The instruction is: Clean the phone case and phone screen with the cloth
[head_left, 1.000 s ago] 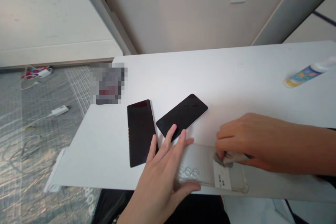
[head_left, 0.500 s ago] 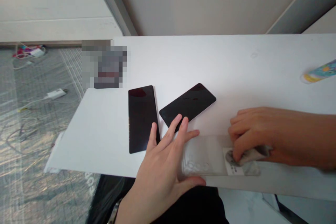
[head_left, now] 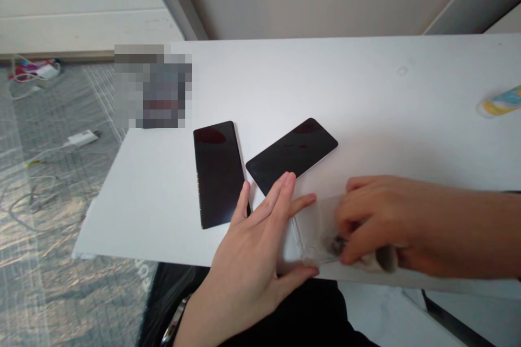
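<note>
My left hand [head_left: 260,260] lies spread at the left end of a clear phone case [head_left: 315,227] on the white table [head_left: 366,92]. One finger is at the case's far edge and the thumb at its near edge. My right hand [head_left: 378,222] is closed around a crumpled pale cloth [head_left: 385,259], pressed on the right part of the case and hiding much of it. A small dark patch shows by its fingertips. Beyond my left fingers lies a black-screened phone [head_left: 293,154], set at a slant. A second dark phone [head_left: 217,173] lies left of it.
A blurred-out dark item [head_left: 165,92] sits at the table's far left corner. Toward the right edge lies a colourful tube-like object [head_left: 502,103]. White chargers [head_left: 83,138] and cables are on the patterned floor to the left. A wall runs behind the table.
My right hand has slid left along the case with the cloth. The case has tilted slightly, and the label seen on it before is now mostly covered. My left hand stays nearly in place.
</note>
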Demonstrator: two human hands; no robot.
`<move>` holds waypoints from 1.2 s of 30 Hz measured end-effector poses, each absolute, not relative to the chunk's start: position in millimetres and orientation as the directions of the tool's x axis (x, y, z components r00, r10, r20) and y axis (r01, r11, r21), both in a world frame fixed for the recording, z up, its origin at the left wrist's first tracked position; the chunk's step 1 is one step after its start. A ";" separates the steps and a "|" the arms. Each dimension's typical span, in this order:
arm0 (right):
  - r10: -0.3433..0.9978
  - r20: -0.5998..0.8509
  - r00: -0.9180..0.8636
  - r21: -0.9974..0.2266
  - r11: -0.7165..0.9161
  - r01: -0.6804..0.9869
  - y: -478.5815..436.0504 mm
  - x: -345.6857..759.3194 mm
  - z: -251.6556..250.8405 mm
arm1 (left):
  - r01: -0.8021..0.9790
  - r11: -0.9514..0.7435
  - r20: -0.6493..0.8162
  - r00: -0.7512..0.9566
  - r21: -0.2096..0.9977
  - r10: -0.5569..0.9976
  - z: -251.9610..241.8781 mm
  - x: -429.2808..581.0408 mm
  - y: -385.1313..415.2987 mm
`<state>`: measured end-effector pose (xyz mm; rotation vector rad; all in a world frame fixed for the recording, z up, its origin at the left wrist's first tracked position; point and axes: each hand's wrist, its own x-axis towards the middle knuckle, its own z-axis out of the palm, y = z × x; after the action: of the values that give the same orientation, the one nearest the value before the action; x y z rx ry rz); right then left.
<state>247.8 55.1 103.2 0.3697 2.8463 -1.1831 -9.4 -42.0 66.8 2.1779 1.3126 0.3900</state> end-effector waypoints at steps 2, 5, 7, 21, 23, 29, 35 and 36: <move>0.230 -0.254 -0.940 -0.676 0.653 0.342 82.0 271.4 113.8 | 0.708 -0.369 -0.032 0.483 0.602 0.875 67.1 -9.8 -41.9; 0.346 -0.204 -0.916 -0.593 0.700 0.397 105.4 285.3 115.2 | 0.700 -0.385 -0.027 0.499 0.602 0.866 67.4 -10.3 -41.5; 0.401 -0.112 -0.909 -0.555 0.734 0.392 104.5 277.5 108.4 | 0.692 -0.395 -0.023 0.511 0.605 0.860 67.6 -10.5 -41.6; 0.309 0.195 -0.931 -0.675 0.731 0.101 38.0 223.1 78.4 | 0.631 -0.420 0.135 0.449 0.652 0.883 57.3 -12.9 -46.4; 0.247 0.078 -0.966 -0.693 0.710 0.125 43.1 232.6 86.9 | 0.621 -0.421 0.135 0.454 0.661 0.881 57.6 -12.6 -45.2; 0.239 -0.154 -0.959 -0.653 0.703 0.280 90.3 269.5 106.4 | 0.630 -0.423 0.116 0.468 0.652 0.876 60.8 -11.6 -43.7; 0.234 0.083 -0.969 -0.688 0.717 0.114 62.8 230.9 89.2 | 0.668 -0.396 0.074 0.456 0.630 0.887 62.7 -12.1 -43.7; 0.189 0.038 -0.981 -0.705 0.701 0.107 59.2 230.3 90.7 | 0.669 -0.398 0.076 0.457 0.628 0.886 62.3 -12.7 -43.8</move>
<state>230.3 59.2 90.7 0.2622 2.9960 -1.2311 -12.7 -43.8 62.3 2.1893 1.2944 0.5512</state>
